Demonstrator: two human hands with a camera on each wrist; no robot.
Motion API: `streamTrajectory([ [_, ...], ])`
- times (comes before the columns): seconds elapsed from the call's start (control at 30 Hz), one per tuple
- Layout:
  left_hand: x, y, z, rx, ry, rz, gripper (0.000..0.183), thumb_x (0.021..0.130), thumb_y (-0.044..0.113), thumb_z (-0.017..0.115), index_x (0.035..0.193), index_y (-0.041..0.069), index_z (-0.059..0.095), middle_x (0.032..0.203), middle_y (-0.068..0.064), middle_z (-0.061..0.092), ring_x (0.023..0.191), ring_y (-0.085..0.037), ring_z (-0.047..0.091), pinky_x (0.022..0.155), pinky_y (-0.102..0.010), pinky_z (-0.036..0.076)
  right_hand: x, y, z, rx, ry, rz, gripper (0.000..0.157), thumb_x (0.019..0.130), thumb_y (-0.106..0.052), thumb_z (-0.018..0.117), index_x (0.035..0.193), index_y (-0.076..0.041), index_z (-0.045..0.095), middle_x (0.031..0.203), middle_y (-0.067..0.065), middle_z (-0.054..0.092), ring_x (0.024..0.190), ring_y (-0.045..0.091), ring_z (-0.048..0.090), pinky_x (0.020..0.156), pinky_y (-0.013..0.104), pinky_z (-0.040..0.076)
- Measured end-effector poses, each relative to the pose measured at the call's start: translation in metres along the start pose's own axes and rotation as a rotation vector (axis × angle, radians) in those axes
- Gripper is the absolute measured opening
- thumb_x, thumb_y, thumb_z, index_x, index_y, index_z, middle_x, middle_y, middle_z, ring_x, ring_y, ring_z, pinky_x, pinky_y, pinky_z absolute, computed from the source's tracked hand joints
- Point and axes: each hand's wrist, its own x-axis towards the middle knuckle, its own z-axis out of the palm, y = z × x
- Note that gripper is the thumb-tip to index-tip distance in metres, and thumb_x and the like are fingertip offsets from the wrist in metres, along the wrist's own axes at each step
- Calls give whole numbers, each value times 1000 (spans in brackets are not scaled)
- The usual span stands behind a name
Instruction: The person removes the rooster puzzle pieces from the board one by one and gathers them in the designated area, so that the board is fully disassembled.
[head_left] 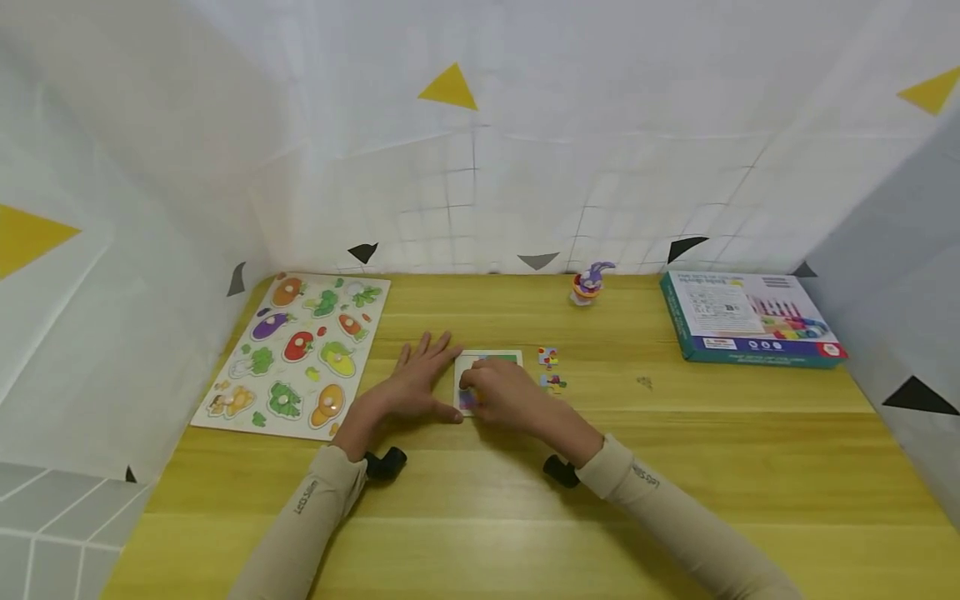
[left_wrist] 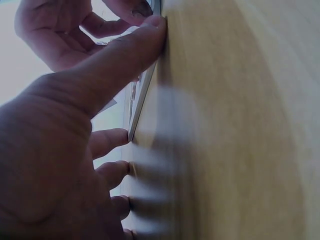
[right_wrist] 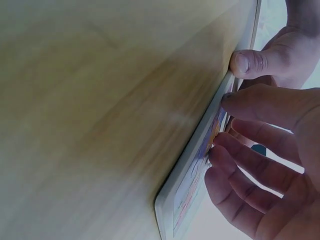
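Observation:
A small framed jigsaw board lies flat on the table in front of me, with coloured pieces inside its pale rim. My left hand lies beside it with the fingers spread; thumb and forefinger touch the board's edge. Over the board my right hand is bent, its thumb and fingertips pinching at a puzzle piece, largely hidden by the fingers. Two loose jigsaw pieces, an upper piece and a lower piece, lie right of the board.
Left of my hands lies a large vegetable peg puzzle. A purple rabbit toy stands at the table's back edge. A flat printed box sits at the back right. White patterned sheeting encloses the back and sides.

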Motion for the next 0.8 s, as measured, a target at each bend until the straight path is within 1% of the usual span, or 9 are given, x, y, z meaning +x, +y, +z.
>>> streamTrajectory([
  [0.17,-1,-1,0,-13,-1,2,110,77,50,84,161,12,23,167,-11,2,151,-36,-12,116,-59,-9,1,-1,0,24,-20,33,24,81,-12,82,105,-9,75,92,2,66,76,12,55,68,31,49],
  [0.33,0,0,0,-11,-2,5,110,78,50,84,161,11,23,167,-12,2,151,-36,-11,116,-60,-9,1,-1,0,31,-21,49,27,81,-12,82,107,-9,75,92,2,63,73,12,51,64,28,46],
  [0.67,0,1,0,-3,-2,9,109,78,48,84,160,11,24,167,-14,3,150,-39,-10,115,-61,-8,-1,-4,1,28,0,60,29,81,-11,83,108,-6,75,94,4,60,73,13,50,63,28,46],
  [0.8,0,1,0,-8,-4,3,109,78,48,84,160,11,24,167,-13,2,150,-37,-11,115,-60,-9,-1,-5,1,18,10,59,26,81,-10,82,106,-7,75,94,3,58,73,12,50,63,28,46],
])
